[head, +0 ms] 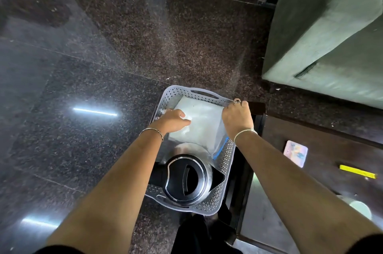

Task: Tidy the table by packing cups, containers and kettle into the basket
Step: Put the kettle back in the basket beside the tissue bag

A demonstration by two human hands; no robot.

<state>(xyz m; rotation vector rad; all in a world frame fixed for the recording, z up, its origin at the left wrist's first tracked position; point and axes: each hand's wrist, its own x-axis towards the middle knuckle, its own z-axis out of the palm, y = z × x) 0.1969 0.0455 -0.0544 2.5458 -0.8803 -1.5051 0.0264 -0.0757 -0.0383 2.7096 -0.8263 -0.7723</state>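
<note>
Grey perforated basket [224, 156] on floor holds kettle [187, 179] and container [199, 123]; left hand [173, 121] grip pressing container, right hand [237, 118] clamped on rim; uneven lift could tip kettle.

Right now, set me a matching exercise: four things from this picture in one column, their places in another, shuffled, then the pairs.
Things:
1. black-lidded steel kettle
2. frosted plastic container
3. yellow flat strip
4. pale perforated plastic basket

Places:
A. on the dark table, right of the basket
B. on the dark stone floor
C. near end of the basket
D. far part of the basket, under both hands

Pairs: 1-C, 2-D, 3-A, 4-B
</note>
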